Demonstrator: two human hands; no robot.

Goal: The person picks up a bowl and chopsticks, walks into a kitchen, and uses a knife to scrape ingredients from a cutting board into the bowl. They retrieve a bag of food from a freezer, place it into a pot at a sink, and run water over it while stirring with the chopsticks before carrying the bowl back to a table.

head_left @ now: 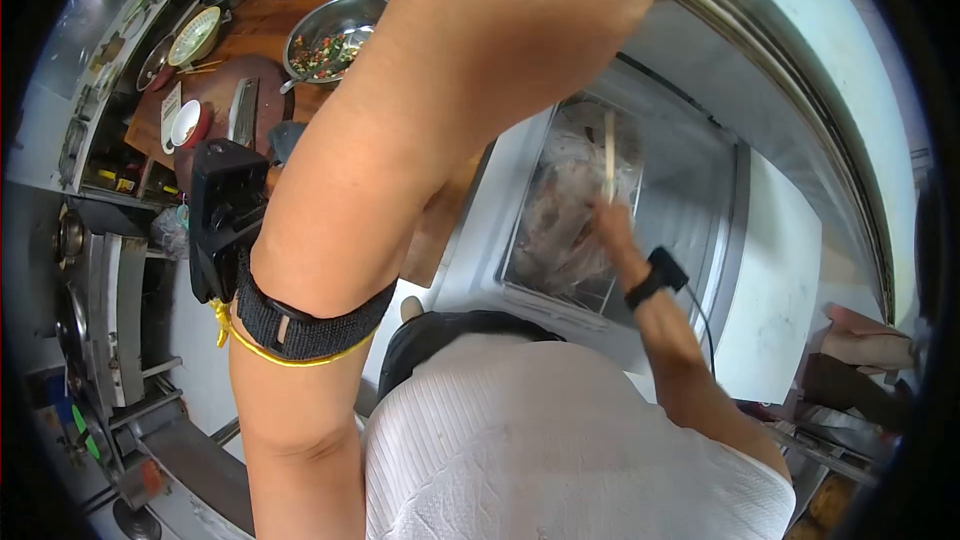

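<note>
Right hand (612,230) grips chopsticks (608,155) over bagged food (565,220) (left hand unseen).

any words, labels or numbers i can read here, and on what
None can be read. The small packets on the grey shelf at the left show colour patches, but any print is too small and blurred. The black box strapped to the left forearm and the black wrist device on the right arm show no legible marking.

The left arm (400,140) rose steeply past the freezer (700,190), its hand out of sight above, while the right hand (612,225) reached down into the freezer, fingers closed around chopsticks (609,155).
</note>
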